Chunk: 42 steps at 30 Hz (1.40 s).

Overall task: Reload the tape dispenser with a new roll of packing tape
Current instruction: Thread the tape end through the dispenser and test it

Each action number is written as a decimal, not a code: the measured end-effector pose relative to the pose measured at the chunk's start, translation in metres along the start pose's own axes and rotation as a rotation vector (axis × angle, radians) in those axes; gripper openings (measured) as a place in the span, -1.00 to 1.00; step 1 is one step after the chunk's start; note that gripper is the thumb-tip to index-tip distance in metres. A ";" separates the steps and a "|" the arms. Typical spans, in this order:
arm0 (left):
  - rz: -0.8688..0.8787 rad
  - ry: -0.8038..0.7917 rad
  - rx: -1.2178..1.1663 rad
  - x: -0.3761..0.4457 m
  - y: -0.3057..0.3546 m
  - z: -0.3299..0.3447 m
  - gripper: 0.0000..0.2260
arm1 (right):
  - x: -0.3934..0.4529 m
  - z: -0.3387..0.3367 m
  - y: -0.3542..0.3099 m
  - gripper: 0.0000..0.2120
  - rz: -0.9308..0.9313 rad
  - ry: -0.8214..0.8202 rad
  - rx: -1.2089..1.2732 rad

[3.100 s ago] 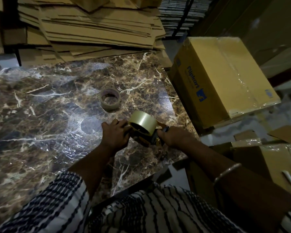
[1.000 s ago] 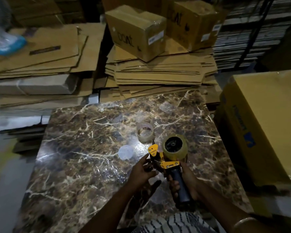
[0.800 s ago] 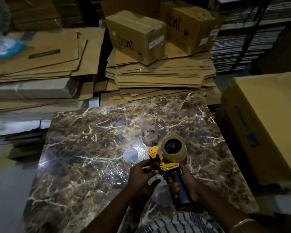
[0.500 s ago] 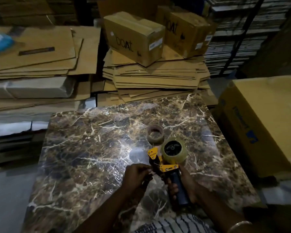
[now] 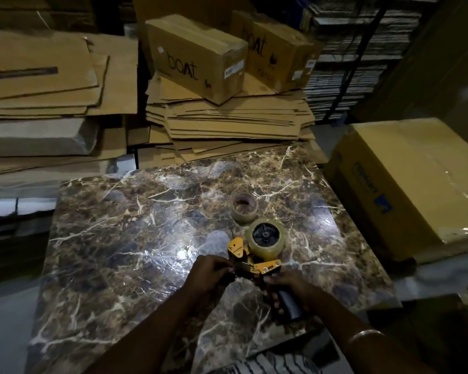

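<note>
A yellow tape dispenser (image 5: 257,261) with a dark handle is held upright over the marble table (image 5: 119,252). A full roll of clear packing tape (image 5: 266,238) sits on its black hub. My right hand (image 5: 289,288) is closed around the handle. My left hand (image 5: 211,271) pinches at the dispenser's front, by the yellow flap and roller; whether it holds the tape end is too dark to tell. An empty cardboard tape core (image 5: 244,207) stands on the table just beyond the dispenser.
Flattened cardboard stacks (image 5: 227,122) lie past the table's far edge, with two sealed "boat" boxes (image 5: 197,58) on top. More cardboard sheets (image 5: 43,76) are at the left. A large yellow taped box (image 5: 405,184) stands close to the table's right edge.
The dispenser went from lying on the table to being held upright by its handle. My left hand moved in and closed on its front end. The view shifted slightly.
</note>
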<state>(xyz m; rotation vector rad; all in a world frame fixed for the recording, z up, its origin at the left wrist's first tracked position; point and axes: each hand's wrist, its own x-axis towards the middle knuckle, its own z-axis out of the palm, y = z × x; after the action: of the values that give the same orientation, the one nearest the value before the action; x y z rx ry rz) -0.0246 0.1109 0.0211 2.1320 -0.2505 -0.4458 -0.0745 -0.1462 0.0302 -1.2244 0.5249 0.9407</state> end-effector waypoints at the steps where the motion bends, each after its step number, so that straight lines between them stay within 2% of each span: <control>1: 0.020 -0.004 0.027 0.002 0.000 0.002 -0.90 | 0.000 -0.004 0.000 -0.46 -0.036 0.033 -0.069; 3: 0.047 0.001 0.057 0.005 0.000 0.005 -0.90 | -0.002 -0.009 -0.004 -0.46 -0.104 0.136 -0.238; 6: 0.060 0.016 0.076 0.007 0.005 0.010 -0.89 | -0.004 -0.019 -0.012 -0.86 -0.233 0.267 -0.410; 7: 0.064 0.016 0.083 0.007 0.006 0.013 -0.89 | -0.004 -0.023 -0.014 -0.89 -0.278 0.304 -0.465; 10: 0.052 0.010 0.089 0.006 0.005 0.017 -0.89 | 0.001 -0.036 -0.013 -0.75 -0.398 0.383 -0.696; 17: 0.053 0.048 0.116 -0.005 -0.001 0.022 -0.85 | 0.016 -0.055 -0.011 -0.70 -0.397 0.352 -1.005; 20: 0.042 0.071 0.116 -0.009 -0.004 0.023 -0.85 | 0.018 -0.055 -0.015 -0.60 -0.383 0.356 -1.037; 26: 0.031 0.041 0.126 -0.011 -0.004 0.019 -0.84 | 0.021 -0.055 -0.014 -0.60 -0.364 0.369 -1.072; 29: 0.030 0.045 0.103 -0.019 -0.004 0.019 -0.85 | 0.020 -0.054 -0.018 -0.65 -0.356 0.341 -1.080; 33: 0.027 0.074 0.087 -0.030 -0.017 0.013 -0.86 | 0.015 -0.051 -0.023 -0.93 -0.358 0.299 -1.096; 36: 0.034 0.050 0.102 -0.027 -0.015 0.004 -0.75 | 0.011 -0.048 -0.025 -0.85 -0.373 0.286 -1.078; 38: 0.072 0.011 0.144 -0.021 -0.015 -0.005 -0.63 | 0.010 -0.048 -0.025 -0.88 -0.364 0.271 -1.036; 42: 0.173 -0.050 0.255 -0.011 -0.017 -0.016 -0.78 | 0.013 -0.052 -0.021 -0.90 -0.333 0.260 -1.020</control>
<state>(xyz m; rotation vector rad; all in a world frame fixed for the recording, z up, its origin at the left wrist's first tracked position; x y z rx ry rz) -0.0281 0.1363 0.0174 2.3240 -0.5409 -0.3819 -0.0427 -0.1920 0.0169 -2.2894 -0.0145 0.7621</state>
